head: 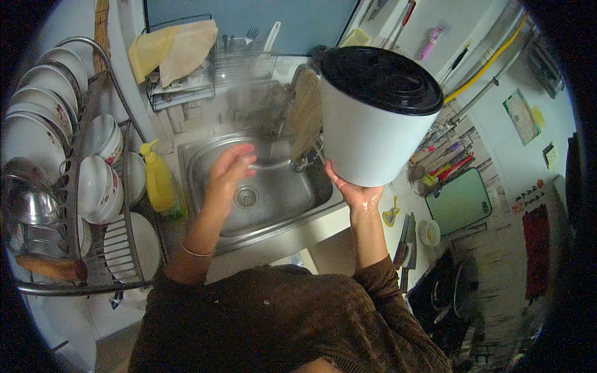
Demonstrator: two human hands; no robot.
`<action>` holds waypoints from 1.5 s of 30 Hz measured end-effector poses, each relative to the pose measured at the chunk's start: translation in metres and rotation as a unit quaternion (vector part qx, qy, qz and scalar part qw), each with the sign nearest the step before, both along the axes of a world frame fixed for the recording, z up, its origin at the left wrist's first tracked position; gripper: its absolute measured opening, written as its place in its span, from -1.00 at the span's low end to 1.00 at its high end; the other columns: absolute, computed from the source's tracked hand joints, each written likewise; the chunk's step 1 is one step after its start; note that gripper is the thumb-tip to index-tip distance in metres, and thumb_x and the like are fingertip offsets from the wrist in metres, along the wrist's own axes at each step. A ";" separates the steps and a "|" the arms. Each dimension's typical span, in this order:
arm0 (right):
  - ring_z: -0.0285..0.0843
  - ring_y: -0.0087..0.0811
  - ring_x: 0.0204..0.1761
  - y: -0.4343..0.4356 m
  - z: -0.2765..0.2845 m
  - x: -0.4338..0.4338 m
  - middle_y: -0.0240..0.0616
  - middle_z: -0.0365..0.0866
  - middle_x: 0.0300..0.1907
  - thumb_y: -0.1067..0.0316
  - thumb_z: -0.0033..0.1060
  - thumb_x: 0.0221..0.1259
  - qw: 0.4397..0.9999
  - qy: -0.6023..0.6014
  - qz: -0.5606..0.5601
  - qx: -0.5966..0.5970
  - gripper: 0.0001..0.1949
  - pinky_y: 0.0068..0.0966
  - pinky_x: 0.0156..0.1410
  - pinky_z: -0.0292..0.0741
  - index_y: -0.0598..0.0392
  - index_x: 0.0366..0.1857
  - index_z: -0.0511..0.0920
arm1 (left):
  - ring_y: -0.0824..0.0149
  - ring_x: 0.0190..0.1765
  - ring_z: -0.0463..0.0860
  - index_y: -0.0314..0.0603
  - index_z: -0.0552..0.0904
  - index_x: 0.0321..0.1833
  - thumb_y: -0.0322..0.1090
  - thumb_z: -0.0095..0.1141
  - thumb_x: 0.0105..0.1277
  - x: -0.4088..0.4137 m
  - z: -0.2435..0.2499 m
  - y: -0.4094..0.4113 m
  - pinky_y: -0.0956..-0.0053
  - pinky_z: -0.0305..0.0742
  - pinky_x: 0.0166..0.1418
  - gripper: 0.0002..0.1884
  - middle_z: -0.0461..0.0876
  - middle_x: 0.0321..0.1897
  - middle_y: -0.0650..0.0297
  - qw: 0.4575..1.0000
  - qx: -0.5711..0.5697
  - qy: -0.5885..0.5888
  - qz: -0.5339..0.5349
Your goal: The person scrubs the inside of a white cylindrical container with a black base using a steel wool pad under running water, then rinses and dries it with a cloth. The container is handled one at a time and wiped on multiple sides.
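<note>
My right hand [364, 198], wet and glossy, supports a white bin-shaped container [373, 135] from below, with the palm and fingers at its base. The container is tilted, and its round black top [382, 80] faces up and away from me. Over the left side of a stainless-steel sink [284, 198] hovers my left hand [233, 168], with fingers apart and slightly bent, holding nothing. The sink's drain [246, 197] shows beside that hand. Behind the container is a brownish mesh-like item [305, 116], partly covered. The faucet area is blurred.
At left stands a metal dish rack [79, 168] with plates, bowls [100, 186] and steel pots. A yellow pump bottle [158, 179] sits between rack and sink. Knives [406, 247] lie on the right counter, near a green cutting board [459, 200] and dark cookware [461, 289].
</note>
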State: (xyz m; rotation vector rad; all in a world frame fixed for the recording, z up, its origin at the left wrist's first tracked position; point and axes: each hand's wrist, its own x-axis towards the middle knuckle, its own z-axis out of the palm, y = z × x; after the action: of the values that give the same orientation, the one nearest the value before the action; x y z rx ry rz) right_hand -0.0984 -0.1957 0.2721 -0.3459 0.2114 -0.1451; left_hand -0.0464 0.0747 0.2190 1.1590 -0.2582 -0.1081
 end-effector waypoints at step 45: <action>0.19 0.12 0.32 -0.020 0.016 0.014 0.01 0.21 0.33 -0.14 0.06 0.26 0.996 -0.030 -0.079 -0.015 -0.39 0.24 0.32 0.30 -0.05 0.31 0.29 | 0.18 0.10 0.64 -0.29 0.53 0.16 -0.17 0.14 0.39 -0.012 -0.108 0.015 0.32 0.56 0.09 -0.61 0.62 0.09 0.08 0.976 -0.036 0.209 -0.045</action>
State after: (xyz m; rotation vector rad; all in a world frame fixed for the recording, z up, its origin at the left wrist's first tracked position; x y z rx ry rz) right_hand -0.0844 -0.2154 0.2880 -0.3546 0.1767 -0.3142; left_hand -0.0581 0.0900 0.1113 1.0254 0.0582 -0.4148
